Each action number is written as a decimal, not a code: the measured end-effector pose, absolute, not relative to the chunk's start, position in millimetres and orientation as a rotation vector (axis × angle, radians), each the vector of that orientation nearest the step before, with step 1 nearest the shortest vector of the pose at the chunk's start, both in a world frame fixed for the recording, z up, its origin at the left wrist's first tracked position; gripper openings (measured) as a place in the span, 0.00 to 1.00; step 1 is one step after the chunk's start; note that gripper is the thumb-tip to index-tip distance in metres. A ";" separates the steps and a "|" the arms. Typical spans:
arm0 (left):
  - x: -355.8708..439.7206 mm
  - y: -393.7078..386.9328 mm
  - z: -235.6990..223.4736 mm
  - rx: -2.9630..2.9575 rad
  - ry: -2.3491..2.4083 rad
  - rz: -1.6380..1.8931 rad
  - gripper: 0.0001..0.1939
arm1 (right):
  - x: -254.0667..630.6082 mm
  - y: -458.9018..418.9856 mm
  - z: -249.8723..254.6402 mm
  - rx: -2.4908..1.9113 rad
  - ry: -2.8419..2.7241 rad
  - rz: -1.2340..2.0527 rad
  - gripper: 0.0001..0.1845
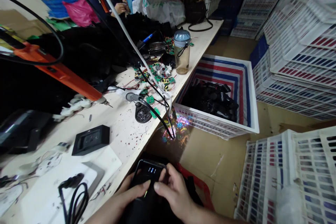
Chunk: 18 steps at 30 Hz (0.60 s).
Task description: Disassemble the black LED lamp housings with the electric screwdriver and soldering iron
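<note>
At the near centre, just right of the workbench's edge (124, 126), a black handheld device (145, 174), seemingly a smartphone, sits between two bare hands, with small lit marks on its face; the left hand (127, 194) clasps its left side, thumb laid across the front; the right hand (174, 189) pinches its right edge, fingers curled and thumb bent towards the face; whether either thumb presses a control, I cannot tell; the step in hand looks like operating or checking the device, and the next move would call for one hand to keep it steady while a thumb works its face; near left on the bench are a coiled black cable (76, 201) and a black rectangular housing (91, 140); beyond these, an orange electric screwdriver (63, 75) slants down towards the bench; farther on, green circuit boards (150, 99) lie loose, short of a blue-lidded bottle (182, 56); to the right, a white plastic crate (215, 120) holds dark parts (212, 99); at the far left, a co-worker's hand (120, 8) shows
</note>
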<state>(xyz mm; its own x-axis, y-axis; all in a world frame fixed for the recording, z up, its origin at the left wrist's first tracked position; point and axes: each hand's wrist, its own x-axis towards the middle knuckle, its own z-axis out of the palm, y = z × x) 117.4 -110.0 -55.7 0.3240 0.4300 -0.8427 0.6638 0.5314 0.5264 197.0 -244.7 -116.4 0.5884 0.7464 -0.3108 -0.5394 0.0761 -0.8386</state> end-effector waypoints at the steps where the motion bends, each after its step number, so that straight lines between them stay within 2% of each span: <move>1: 117.6 -110.0 -55.7 1.076 1.291 -0.200 0.36 | 197.1 -244.6 -115.9 -1.139 -0.221 0.976 0.10; 7: 121.6 -109.9 -46.6 1.121 1.269 -0.233 0.39 | 197.0 -245.1 -115.6 -1.152 -0.226 0.963 0.13; 12: 127.9 -119.3 -13.0 1.097 1.183 -0.324 0.42 | 193.7 -258.2 -116.8 -1.266 -0.241 0.868 0.20; 14: 127.6 -122.2 4.4 1.193 1.102 -0.265 0.42 | 194.9 -264.0 -110.3 -1.337 -0.226 0.794 0.23; 18: 115.7 -119.8 39.0 1.432 0.927 -0.067 0.39 | 204.8 -262.7 -81.1 -1.354 -0.470 0.703 0.22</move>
